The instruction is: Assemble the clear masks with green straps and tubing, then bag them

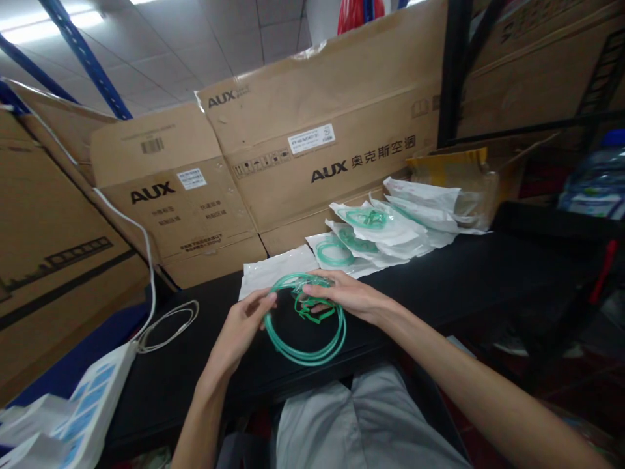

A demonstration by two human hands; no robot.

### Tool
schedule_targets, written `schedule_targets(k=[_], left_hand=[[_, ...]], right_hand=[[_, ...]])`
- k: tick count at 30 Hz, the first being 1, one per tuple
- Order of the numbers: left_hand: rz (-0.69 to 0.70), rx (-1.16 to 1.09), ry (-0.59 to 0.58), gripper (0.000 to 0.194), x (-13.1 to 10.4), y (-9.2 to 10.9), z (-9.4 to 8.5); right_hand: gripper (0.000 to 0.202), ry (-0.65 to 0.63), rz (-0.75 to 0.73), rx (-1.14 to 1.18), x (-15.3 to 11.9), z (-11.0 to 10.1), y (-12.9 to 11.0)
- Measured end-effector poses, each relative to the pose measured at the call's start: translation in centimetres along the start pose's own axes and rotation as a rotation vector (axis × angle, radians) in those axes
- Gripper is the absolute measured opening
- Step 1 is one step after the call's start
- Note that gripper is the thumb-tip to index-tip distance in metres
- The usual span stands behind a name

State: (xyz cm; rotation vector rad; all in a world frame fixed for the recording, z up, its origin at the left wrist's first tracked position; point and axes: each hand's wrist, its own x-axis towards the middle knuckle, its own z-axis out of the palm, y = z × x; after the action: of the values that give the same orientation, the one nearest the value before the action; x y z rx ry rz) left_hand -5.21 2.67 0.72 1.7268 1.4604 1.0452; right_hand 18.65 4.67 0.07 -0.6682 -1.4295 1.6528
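Observation:
A coil of green tubing (305, 357) is held up over the near part of the black table. My left hand (247, 314) pinches the coil's left side between thumb and fingers. At its upper right, my right hand (349, 294) grips the coil together with a clear plastic piece, which looks like a mask (312, 283). A bright green strap (311, 311) dangles inside the loop, below the right fingers. Just behind the hands lies a flat white pouch (278, 268). The right fingertips are partly hidden behind the coil.
White-and-clear packets (368, 221) with green tubing inside are piled at the back right of the black table (439, 286). Cardboard boxes (283, 182) stand behind as a wall. At left are a white cable (168, 339) and a white-and-blue box (92, 404); a bottle (598, 176) stands far right.

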Motion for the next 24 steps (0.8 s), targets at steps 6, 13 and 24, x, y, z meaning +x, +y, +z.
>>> schedule_targets(k=[6, 13, 24], left_hand=[[0.003, 0.166, -0.058, 0.063, 0.8, -2.1, -0.6], [0.026, 0.318, 0.138, 0.061, 1.3, -0.8, -0.9], [0.184, 0.779, -0.223, 0.036, 7.4, 0.7, 3.3]], right_hand=[[0.041, 0.014, 0.029, 0.067, -0.2, -1.0, -0.6], [0.051, 0.042, -0.072, -0.044, -1.4, -2.9, -3.2], [0.053, 0.109, -0.309, -0.219, -4.8, -5.0, -7.8]])
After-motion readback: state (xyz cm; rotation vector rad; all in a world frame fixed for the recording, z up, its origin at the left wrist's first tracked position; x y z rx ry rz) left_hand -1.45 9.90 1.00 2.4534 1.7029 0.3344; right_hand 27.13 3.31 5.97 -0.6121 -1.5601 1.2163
